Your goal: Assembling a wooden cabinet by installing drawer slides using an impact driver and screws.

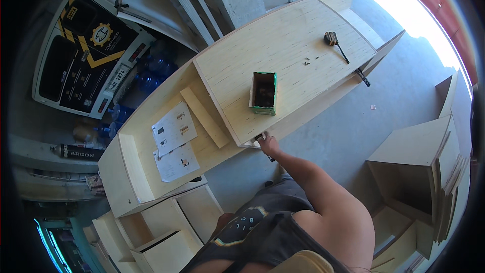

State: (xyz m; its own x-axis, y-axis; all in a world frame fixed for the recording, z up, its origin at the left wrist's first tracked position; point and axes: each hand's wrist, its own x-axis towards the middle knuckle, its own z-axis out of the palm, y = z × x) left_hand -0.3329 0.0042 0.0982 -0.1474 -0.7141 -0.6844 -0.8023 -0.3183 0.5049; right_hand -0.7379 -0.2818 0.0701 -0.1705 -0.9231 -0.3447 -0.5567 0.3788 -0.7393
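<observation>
My right hand [269, 144] reaches to the near corner of a large pale plywood cabinet [227, 81] lying before me. Its fingers are closed around a small dark metal piece [259, 137] at the panel's edge; its exact kind is hidden by the hand. A similar black metal piece [362, 77] sticks out from the same edge farther right. Of my left arm, only a bit of skin [223, 221] shows beside my dark shirt; its fingers are hidden. An open green-rimmed box [263, 93] with a dark inside stands on the panel just beyond my right hand.
A tape measure [331, 39] and several small screws [307, 61] lie on the panel. Printed drawings [174, 129] and a wooden strip [204, 117] rest in the cabinet's left recess. More cabinets stand at the lower left and right [411, 141]. A van [86, 45] is parked at the far left.
</observation>
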